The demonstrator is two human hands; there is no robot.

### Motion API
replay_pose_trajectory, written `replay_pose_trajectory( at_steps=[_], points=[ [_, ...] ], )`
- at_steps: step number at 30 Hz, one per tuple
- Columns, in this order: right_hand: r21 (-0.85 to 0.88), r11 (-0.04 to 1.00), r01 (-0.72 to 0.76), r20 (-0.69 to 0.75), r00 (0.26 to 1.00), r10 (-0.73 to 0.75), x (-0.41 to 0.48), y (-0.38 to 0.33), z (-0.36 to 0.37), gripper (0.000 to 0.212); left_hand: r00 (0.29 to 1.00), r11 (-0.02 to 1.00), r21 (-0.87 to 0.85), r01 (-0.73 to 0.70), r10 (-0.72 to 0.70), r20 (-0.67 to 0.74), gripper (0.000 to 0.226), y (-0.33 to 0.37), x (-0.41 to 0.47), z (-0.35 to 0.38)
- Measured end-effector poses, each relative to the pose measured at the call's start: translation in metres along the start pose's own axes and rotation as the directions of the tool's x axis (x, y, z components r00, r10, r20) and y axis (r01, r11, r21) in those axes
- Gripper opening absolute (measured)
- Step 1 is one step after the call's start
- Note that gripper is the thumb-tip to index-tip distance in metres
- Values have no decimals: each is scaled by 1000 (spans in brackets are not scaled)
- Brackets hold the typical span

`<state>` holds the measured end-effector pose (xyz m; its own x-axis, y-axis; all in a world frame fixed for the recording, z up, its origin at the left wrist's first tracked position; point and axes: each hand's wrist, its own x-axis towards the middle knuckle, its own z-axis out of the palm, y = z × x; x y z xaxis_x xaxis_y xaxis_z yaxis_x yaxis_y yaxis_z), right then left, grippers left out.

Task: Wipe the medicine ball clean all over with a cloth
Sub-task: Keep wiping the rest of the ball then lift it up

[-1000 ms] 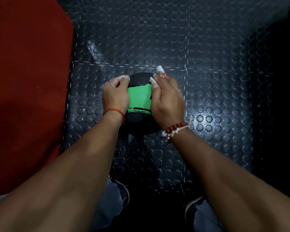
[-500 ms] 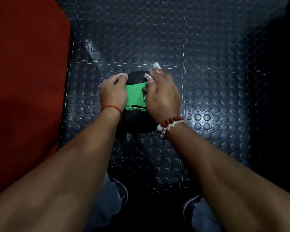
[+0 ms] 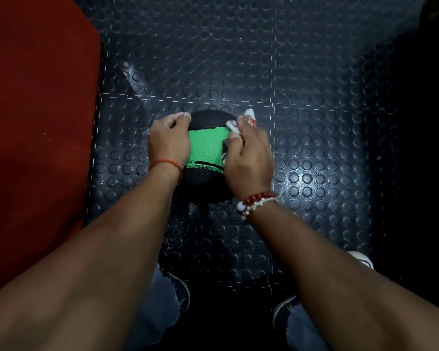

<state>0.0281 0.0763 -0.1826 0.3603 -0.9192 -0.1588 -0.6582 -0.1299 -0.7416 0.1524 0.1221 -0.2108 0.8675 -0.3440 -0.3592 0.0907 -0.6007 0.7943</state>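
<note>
A black medicine ball [image 3: 206,150] with a green band sits on the studded dark floor in the middle of the head view. My left hand [image 3: 168,143] grips the ball's left side, fingers curled over its top edge. My right hand [image 3: 249,155] lies on the ball's right side and holds a white cloth [image 3: 231,125] bunched under its fingers. A corner of the cloth pokes out past the fingertips at the upper right. Most of the cloth is hidden under the hand.
A red mat [image 3: 36,138] covers the floor along the left. The studded rubber floor [image 3: 314,72] stretches ahead and to the right. My shoes [image 3: 180,292] and jeans show at the bottom, with a white shoe tip [image 3: 361,259] at the right.
My right hand with the cloth has slid over the ball's right side, first inward over the green band and then back toward the right edge. My left hand has kept its hold.
</note>
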Motion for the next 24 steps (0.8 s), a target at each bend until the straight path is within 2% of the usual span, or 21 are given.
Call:
replay_pose_trajectory(
  at_steps=[2,3,7,10,12,14,16,18,20,22,24],
  points=[
    [-59,996,71,61,996,-67,13,-4,-2,38,1000,1000,-18,2,-2,5,21,-1,3,0],
    [-78,995,64,118,992,-54,24,-4,-2,38,1000,999,-37,9,-9,0,23,-3,4,0],
    [27,987,-157,286,948,143,62,15,0,37,999,989,-137,49,-52,-13,21,-9,8,1],
    [178,901,-395,256,903,345,49,26,-1,40,997,983,-171,68,-71,-12,9,-10,8,-1],
    [265,845,-465,160,885,437,24,26,5,36,997,982,-174,75,-79,-15,13,-11,10,-2],
    [282,884,-372,46,926,375,-5,19,16,38,996,981,-176,82,-86,-16,17,-10,11,-3],
    [198,966,-166,-29,984,175,-21,8,24,46,997,985,-153,79,-82,-14,24,-10,11,-3],
    [85,996,11,-37,999,-8,-17,1,23,51,996,982,-168,82,-84,-4,33,-12,10,-3],
    [42,994,97,7,995,-98,1,-3,15,47,996,976,-198,92,-94,0,34,-12,11,-5],
    [57,997,53,108,992,-59,22,1,10,38,995,971,-216,100,-100,10,27,-13,12,-6],
    [163,973,-164,210,969,129,37,12,4,32,992,960,-251,123,-120,27,21,-16,12,-9]
  ],
)
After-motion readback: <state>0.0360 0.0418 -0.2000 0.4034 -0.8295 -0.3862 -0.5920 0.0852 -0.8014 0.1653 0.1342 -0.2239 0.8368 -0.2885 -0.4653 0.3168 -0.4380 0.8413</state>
